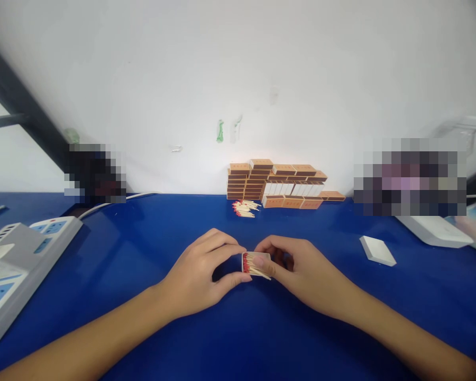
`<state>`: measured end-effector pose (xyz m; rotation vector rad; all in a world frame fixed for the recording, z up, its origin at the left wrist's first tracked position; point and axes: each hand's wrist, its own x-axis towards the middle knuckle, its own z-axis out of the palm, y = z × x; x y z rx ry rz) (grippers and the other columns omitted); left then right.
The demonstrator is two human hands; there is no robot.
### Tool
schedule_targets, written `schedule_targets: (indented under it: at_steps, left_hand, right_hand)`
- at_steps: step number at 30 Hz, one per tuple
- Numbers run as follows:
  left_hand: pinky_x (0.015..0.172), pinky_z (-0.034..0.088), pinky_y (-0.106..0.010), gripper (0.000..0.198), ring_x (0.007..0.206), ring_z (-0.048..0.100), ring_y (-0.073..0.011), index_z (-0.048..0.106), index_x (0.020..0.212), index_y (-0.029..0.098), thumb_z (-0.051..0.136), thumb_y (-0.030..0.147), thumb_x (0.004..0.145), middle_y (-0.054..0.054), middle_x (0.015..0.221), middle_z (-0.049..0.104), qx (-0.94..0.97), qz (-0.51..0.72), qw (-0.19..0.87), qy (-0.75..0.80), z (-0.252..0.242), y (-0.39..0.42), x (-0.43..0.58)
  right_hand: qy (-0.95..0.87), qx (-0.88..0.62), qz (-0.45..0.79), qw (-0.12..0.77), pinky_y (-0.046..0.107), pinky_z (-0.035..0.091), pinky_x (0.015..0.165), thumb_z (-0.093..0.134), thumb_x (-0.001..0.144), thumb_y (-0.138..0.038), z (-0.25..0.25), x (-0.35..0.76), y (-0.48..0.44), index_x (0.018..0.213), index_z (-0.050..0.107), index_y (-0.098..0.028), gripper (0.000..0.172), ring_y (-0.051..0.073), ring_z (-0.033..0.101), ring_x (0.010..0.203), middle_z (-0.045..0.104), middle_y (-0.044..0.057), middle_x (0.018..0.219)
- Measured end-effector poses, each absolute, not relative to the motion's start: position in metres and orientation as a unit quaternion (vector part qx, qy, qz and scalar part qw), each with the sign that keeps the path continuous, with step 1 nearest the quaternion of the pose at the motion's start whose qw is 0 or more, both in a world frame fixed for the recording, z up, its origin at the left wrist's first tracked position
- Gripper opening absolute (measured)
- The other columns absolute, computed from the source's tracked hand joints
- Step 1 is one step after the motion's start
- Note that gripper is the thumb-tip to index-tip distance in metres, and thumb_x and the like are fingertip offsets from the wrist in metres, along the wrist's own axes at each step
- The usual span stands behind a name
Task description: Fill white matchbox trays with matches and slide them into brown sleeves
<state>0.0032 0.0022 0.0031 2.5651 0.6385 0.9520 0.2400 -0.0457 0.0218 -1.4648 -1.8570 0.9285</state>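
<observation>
A small open matchbox tray (pixel 265 254) is held low over the blue table, with red-tipped matches (pixel 250 264) lying in it. Thumb and index finger of my left hand (pixel 202 270) pinch its left end from the front and back edges. My right hand (pixel 297 262) is at the other end, its thumb pressed on the matches and its curled fingers behind the tray. Some match ends stick out past the front right edge. Beyond my hands, a loose pile of red-tipped matches (pixel 246 208) lies on the table.
Brown matchboxes (pixel 244 185) stand stacked against the white wall (pixel 174 95), several with white sides outward. A white box (pixel 378 251) lies at the right, near a white device (pixel 436 233). A grey power strip (pixel 27 264) with a cable occupies the left side.
</observation>
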Motion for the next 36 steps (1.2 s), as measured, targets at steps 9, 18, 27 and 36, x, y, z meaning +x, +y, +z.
schedule_targets:
  at_steps: [9, 18, 27, 36]
  left_hand:
    - [0.091, 0.056, -0.04, 0.032, 0.101, 0.063, -0.022, 0.07, 0.122, 0.019, 0.076, 0.035, 0.095, -0.008, 0.112, 0.071, 0.902, 0.33, 0.164, 0.225, 0.002, 0.002, 0.002]
    - [0.091, 0.056, -0.041, 0.032, 0.102, 0.063, -0.0227, 0.069, 0.122, 0.019, 0.076, 0.037, 0.095, -0.008, 0.112, 0.071, 0.903, 0.324, 0.163, 0.229, 0.002, 0.003, 0.002]
    - [0.092, 0.056, -0.04, 0.032, 0.101, 0.063, -0.0228, 0.072, 0.119, 0.018, 0.076, 0.038, 0.095, -0.008, 0.111, 0.071, 0.906, 0.303, 0.168, 0.243, 0.001, 0.004, 0.002]
    - [0.092, 0.055, -0.04, 0.03, 0.099, 0.063, -0.0232, 0.073, 0.116, 0.017, 0.077, 0.038, 0.094, -0.008, 0.109, 0.072, 0.903, 0.304, 0.17, 0.253, 0.001, 0.007, 0.002]
  right_hand:
    - [-0.698, -0.557, 0.346, 0.289, 0.026, 0.039, 0.057, 0.072, 0.094, -0.05, 0.021, 0.24, -0.046, 0.096, 0.076, -0.025, 0.026, 0.013, 0.053, 0.065, 0.065, -0.003, 0.073]
    - [-0.702, -0.559, 0.343, 0.278, 0.026, 0.039, 0.057, 0.071, 0.095, -0.049, 0.021, 0.24, -0.046, 0.097, 0.076, -0.026, 0.024, 0.013, 0.053, 0.065, 0.066, -0.003, 0.073]
    - [-0.728, -0.585, 0.217, 0.282, 0.031, 0.045, 0.066, 0.064, 0.099, -0.046, 0.01, 0.253, -0.022, 0.098, 0.073, -0.024, 0.024, 0.015, 0.059, 0.07, 0.072, 0.0, 0.085]
    - [-0.804, -0.518, 0.092, 0.277, 0.03, 0.045, 0.073, 0.072, 0.095, -0.025, -0.001, 0.251, 0.055, 0.096, 0.072, -0.02, 0.004, 0.016, 0.059, 0.076, 0.065, 0.002, 0.092]
